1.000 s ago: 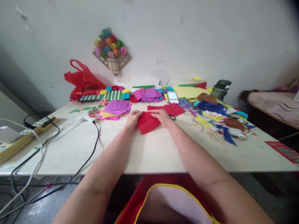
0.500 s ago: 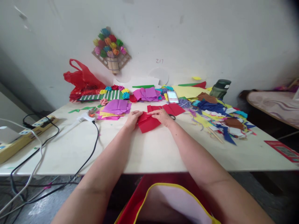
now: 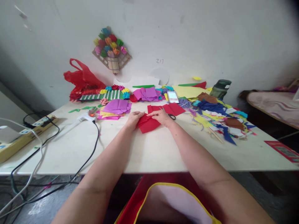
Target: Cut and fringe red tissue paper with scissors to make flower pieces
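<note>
A piece of red crepe paper [image 3: 149,125] is between my two hands just above the middle of the table. My left hand [image 3: 135,119] pinches its upper left edge between thumb and fingers. At the upper right edge my right hand [image 3: 161,117] grips the same sheet, its fingers pointing left and partly covering it. Scissors [image 3: 172,117] lie by my right hand, mostly hidden, with a black handle showing. Behind them more red crepe paper [image 3: 174,109] is spread on the table.
Stacked purple and yellow paper [image 3: 115,107] lies to the left, near a white glue gun [image 3: 87,117] with a black cord. A heap of coloured scraps [image 3: 224,116] covers the right side, below a dark green bottle [image 3: 220,89]. A power strip [image 3: 30,133] runs along the left edge.
The red paper's upper edge by my left hand has dropped and folded inward. Both hands have stayed almost in place on the paper.
</note>
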`<state>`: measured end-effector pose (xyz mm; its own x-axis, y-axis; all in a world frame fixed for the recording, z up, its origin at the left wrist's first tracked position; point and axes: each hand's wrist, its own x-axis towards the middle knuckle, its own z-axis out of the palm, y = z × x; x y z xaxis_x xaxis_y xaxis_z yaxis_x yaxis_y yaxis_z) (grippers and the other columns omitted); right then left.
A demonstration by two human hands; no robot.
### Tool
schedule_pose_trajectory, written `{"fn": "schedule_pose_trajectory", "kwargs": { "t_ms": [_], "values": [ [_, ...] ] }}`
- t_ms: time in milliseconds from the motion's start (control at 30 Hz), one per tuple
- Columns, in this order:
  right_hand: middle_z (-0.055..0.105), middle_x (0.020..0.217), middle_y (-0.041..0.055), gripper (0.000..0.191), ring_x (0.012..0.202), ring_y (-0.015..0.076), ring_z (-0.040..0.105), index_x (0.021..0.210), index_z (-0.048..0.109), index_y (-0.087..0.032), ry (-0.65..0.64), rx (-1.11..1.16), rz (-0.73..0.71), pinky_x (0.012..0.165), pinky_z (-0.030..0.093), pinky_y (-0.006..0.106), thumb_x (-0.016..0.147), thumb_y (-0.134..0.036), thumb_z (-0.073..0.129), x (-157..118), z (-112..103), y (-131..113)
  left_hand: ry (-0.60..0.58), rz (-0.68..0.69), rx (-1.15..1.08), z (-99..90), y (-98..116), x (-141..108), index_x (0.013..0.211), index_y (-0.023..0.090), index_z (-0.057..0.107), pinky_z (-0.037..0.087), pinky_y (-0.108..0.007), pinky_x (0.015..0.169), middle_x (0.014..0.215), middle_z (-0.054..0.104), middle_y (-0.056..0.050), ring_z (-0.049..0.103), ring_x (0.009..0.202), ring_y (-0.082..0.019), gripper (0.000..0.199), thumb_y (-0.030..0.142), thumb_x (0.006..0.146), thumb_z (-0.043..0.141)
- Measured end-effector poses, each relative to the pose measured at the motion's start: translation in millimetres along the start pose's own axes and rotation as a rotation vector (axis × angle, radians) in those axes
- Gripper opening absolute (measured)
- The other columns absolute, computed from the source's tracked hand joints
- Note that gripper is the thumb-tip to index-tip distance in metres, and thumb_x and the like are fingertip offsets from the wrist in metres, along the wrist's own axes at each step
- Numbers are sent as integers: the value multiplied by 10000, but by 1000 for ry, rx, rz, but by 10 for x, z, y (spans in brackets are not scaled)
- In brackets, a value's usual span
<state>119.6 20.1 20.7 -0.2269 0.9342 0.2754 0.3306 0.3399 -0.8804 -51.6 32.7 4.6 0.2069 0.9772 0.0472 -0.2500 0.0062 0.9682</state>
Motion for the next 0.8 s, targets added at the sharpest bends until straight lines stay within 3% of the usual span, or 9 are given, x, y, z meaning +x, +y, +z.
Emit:
{"fn": "schedule_pose_trajectory", "kwargs": {
  "t_ms": [233,400,500,633,800],
  "values": [
    [692,765,10,251,818,163,593,676,707,-193,-22,44,-52,788,427,277,667,-140,462,0,-54,15,20,80,120,7,11,-6,599,160,525,301,-195,403,491,541,29,439,413,-75,326,413,600,730],
    [622,697,10,286,694,149,565,792,658,-181,62,208,74,615,410,244,768,-405,483,28,-52,63,6,143,177,28,22,-8,618,160,543,309,-196,418,530,555,24,452,447,-80,344,455,613,718],
    [540,597,-16,350,600,126,495,665,600,-176,83,100,104,555,353,236,736,-514,541,9,-12,20,-12,152,198,45,29,-23,636,158,559,332,-196,436,557,569,22,472,473,-84,328,448,623,713],
    [354,478,-61,378,493,86,332,514,461,-182,84,-36,108,490,241,240,680,-491,601,-30,30,-47,-8,115,225,69,49,-52,645,163,556,347,-198,438,537,568,27,474,457,-86,301,421,637,712],
    [395,495,-58,313,508,89,347,532,506,-175,97,23,117,499,249,242,641,-448,614,-19,35,-16,-43,68,182,88,63,-68,659,160,559,359,-200,434,538,586,21,489,444,-88,306,402,612,741]
  ]
}}
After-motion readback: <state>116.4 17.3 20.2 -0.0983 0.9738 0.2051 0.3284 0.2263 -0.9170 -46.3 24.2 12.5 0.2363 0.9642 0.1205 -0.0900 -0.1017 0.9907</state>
